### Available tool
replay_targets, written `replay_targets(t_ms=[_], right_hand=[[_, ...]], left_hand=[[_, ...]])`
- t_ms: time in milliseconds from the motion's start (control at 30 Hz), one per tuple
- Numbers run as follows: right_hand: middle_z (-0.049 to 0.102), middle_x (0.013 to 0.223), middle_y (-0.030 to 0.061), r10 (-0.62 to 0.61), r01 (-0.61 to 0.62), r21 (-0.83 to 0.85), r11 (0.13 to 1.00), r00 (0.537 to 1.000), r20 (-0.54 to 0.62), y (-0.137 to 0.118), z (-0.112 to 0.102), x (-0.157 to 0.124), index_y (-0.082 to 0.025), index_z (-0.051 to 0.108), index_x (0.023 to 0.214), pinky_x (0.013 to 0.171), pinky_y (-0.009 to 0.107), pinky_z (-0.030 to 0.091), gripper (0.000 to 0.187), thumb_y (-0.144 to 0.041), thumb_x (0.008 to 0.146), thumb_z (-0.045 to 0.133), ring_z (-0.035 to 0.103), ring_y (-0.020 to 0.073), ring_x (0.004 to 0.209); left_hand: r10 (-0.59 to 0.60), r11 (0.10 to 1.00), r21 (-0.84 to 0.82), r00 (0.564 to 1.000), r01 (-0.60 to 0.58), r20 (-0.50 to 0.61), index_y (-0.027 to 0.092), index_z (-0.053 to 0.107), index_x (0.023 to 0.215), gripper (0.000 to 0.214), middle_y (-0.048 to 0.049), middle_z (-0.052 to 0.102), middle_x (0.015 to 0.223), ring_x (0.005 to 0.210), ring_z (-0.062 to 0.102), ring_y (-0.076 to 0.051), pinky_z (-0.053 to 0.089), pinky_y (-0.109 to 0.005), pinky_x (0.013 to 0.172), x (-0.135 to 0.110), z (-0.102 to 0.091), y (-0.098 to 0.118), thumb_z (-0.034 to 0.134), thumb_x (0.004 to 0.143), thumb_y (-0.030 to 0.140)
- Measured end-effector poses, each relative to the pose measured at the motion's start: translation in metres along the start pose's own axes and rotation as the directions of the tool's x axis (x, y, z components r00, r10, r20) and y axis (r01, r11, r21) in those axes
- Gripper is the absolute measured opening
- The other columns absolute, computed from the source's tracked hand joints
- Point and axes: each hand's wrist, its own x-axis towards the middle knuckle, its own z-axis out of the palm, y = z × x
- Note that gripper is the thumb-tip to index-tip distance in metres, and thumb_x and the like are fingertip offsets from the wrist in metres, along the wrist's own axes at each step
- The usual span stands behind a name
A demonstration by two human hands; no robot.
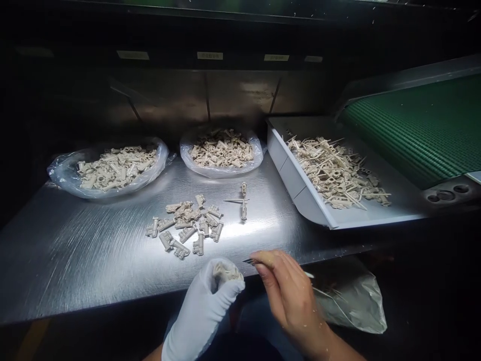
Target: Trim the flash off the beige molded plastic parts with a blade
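My left hand (205,306), in a white glove, is closed around small beige plastic parts (227,272) just off the table's front edge; its fingers hide most of them. My bare right hand (287,293) pinches a thin dark blade (248,261) whose tip points left toward the glove, a little apart from it. The rest of the tool is mostly hidden in the palm. On the metal table (97,250) beyond my hands lies a loose pile of beige plastic fittings (190,218). To its right rests a fitting with a thin sprue (243,203).
Two clear plastic bags hold heaped fittings, the left bag (62,175) and the middle bag (218,174). At right, a white tray (293,188) carries parts with sprues, below a green conveyor belt (417,130). A plastic bag (356,296) hangs under the table edge.
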Motion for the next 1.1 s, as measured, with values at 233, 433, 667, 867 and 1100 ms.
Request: replay_targets(t_ms=[233, 433, 667, 867, 1100], right_hand=[[0.062, 0.079, 0.0016, 0.044, -0.046, 0.1, 0.994, 0.999, 0.016, -0.006, 0.016, -0.011, -0.024, 0.058, 0.147, 0.063, 0.027, 0.051, 0.038, -0.031, 0.112, 0.048, 0.062, 0.0167, 0.07], [0.063, 0.076, 0.0016, 0.036, -0.038, 0.08, 0.996, 0.999, 0.019, -0.006, 0.014, -0.009, -0.022, 0.061, 0.144, 0.061, 0.026, 0.051, 0.036, -0.031, 0.112, 0.048, 0.062, 0.016, 0.068], [0.064, 0.076, 0.0019, -0.01, 0.01, -0.005, 1.0, 0.999, 0.03, -0.006, 0.012, -0.01, -0.02, 0.061, 0.143, 0.06, 0.028, 0.047, 0.035, -0.028, 0.111, 0.05, 0.059, 0.0169, 0.067], [0.063, 0.075, 0.002, -0.048, 0.048, 0.009, 0.999, 0.997, 0.058, -0.005, 0.009, -0.012, -0.018, 0.064, 0.138, 0.06, 0.029, 0.045, 0.031, -0.02, 0.108, 0.055, 0.058, 0.0172, 0.066], [0.062, 0.076, 0.0017, -0.041, 0.041, 0.004, 0.999, 0.998, 0.048, -0.001, 0.01, -0.008, -0.019, 0.058, 0.147, 0.061, 0.028, 0.046, 0.038, -0.03, 0.112, 0.049, 0.058, 0.0167, 0.068]], left_hand=[[0.175, 0.984, 0.057, 0.982, -0.171, -0.077, 0.022, 0.071, 0.095, 0.02, -0.0037, 0.075, 0.093, 0.089, 0.07, -0.021, 0.057, -0.032, 0.085, -0.008, 0.002, -0.011, 0.066, 0.096, 0.041], [0.213, 0.975, 0.075, 0.977, -0.211, -0.013, 0.023, 0.07, 0.093, 0.021, -0.0012, 0.073, 0.09, 0.086, 0.069, -0.019, 0.056, -0.029, 0.085, -0.01, 0.0, -0.007, 0.061, 0.101, 0.039], [0.178, 0.984, 0.018, 0.984, -0.178, -0.001, 0.022, 0.068, 0.087, 0.022, -0.0004, 0.072, 0.087, 0.083, 0.066, -0.018, 0.055, -0.029, 0.083, -0.008, -0.003, -0.007, 0.063, 0.1, 0.04], [0.163, 0.986, 0.035, 0.987, -0.163, 0.008, 0.022, 0.067, 0.088, 0.024, -0.0008, 0.071, 0.086, 0.082, 0.066, -0.018, 0.055, -0.03, 0.081, -0.009, 0.0, -0.01, 0.06, 0.102, 0.04], [0.284, 0.947, 0.156, 0.959, -0.282, 0.01, 0.023, 0.068, 0.092, 0.02, -0.0024, 0.069, 0.091, 0.087, 0.066, -0.02, 0.053, -0.03, 0.081, -0.011, 0.0, -0.009, 0.058, 0.103, 0.035]])
